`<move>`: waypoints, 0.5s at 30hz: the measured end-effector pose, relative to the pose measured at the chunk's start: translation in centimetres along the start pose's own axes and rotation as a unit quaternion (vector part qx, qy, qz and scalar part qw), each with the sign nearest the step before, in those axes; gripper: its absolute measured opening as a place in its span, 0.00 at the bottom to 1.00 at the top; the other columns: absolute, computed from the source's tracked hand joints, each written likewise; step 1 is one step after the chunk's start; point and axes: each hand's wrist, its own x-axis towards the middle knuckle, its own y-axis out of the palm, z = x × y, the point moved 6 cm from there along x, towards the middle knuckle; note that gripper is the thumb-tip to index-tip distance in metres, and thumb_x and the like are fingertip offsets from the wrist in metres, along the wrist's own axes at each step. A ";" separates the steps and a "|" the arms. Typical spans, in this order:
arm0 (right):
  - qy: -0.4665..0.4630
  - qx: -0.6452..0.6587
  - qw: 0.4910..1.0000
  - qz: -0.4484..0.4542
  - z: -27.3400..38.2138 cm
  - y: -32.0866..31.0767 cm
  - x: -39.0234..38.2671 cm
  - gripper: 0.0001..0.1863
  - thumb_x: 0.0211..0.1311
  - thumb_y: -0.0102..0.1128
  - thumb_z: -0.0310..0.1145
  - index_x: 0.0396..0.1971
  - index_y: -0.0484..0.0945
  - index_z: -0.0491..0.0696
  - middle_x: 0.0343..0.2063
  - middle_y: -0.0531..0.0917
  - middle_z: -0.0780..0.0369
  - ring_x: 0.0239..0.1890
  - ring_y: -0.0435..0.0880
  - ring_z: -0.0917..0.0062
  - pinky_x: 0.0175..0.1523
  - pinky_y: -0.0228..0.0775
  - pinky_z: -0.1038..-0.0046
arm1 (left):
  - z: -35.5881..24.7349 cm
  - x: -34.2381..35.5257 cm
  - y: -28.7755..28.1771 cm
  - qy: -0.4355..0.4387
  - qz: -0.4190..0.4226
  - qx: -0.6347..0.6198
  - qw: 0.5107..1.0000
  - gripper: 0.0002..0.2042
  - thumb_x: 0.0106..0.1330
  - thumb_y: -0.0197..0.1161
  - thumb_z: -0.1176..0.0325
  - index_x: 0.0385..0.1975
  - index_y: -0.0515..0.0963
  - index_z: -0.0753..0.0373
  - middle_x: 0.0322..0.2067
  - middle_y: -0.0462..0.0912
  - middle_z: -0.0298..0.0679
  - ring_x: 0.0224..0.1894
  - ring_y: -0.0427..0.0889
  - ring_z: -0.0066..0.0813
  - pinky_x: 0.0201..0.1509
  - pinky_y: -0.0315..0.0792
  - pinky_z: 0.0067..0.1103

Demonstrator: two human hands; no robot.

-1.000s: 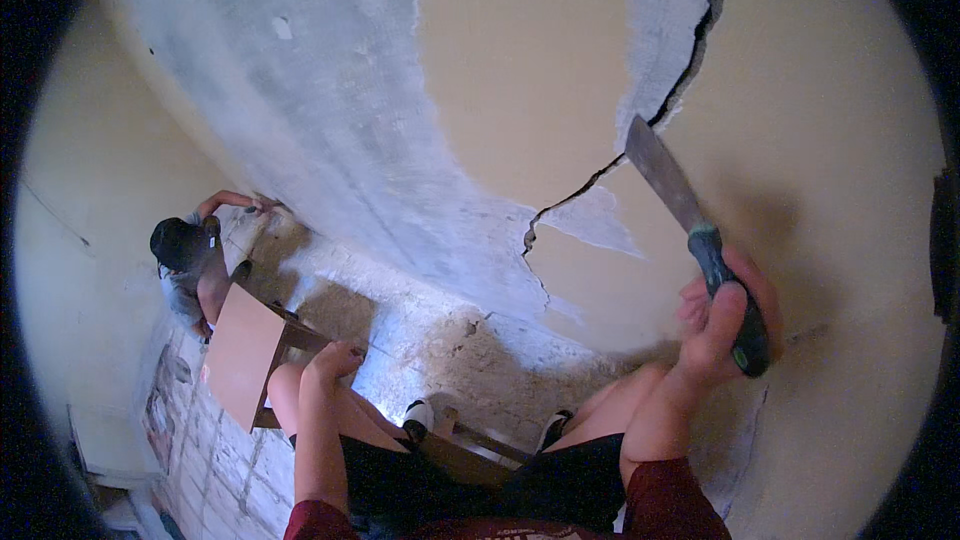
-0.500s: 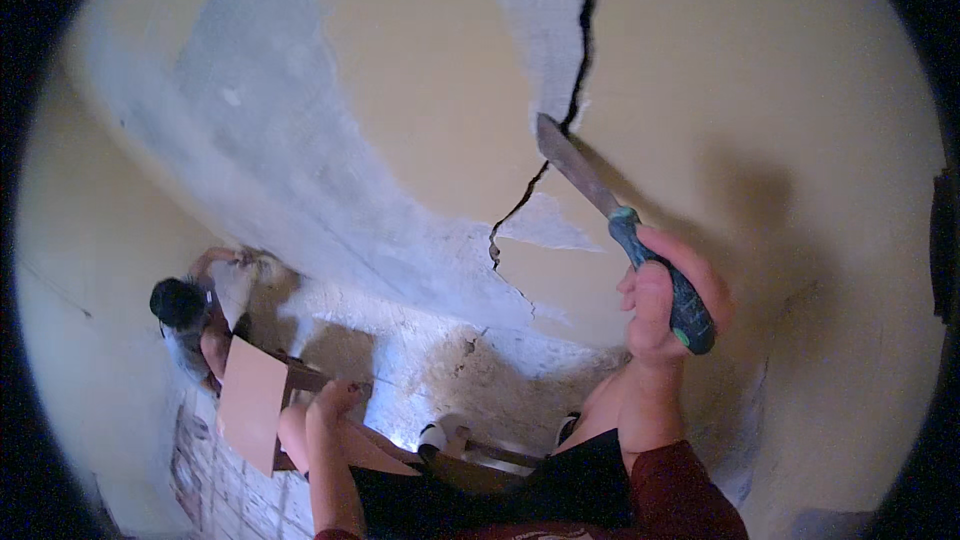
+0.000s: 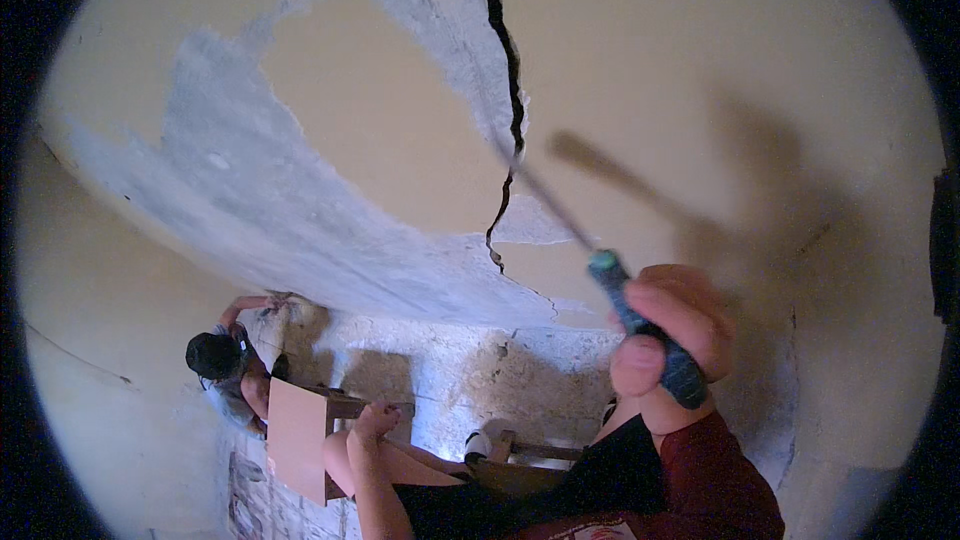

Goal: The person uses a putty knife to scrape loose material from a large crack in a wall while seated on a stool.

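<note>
My right hand is closed around the dark green handle of a putty knife. The knife's thin blade points up and left, edge-on to the view. Its blurred tip overlaps the long black crack running down the yellow wall; whether it touches the wall I cannot tell. Grey patches of bare plaster lie along the crack and to its left. Beside my raised knee, my left hand has its fingers curled together; anything inside them is too small to make out.
At the left, another person in a dark cap crouches by the wall, one arm reaching toward it. A pinkish-brown board on a wooden piece of furniture stands between that person and my knee. Debris covers the pale floor below the wall.
The view has shifted, so the crack's upper part sits farther left. The knife blade has turned from showing its flat side to edge-on, and its shadow stands farther from it.
</note>
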 end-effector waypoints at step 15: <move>0.030 -0.004 0.996 -0.078 -3.2 1.0 1.0 0.10 0.45 0.64 0.26 0.32 0.80 0.46 0.18 0.82 0.59 0.19 0.82 0.71 0.27 0.72 0.73 | 2.6 2.8 1.5 0.078 -0.027 -0.050 0.995 0.17 0.54 0.59 0.57 0.38 0.80 0.60 0.29 0.83 0.47 0.32 0.84 0.37 0.39 0.76 0.30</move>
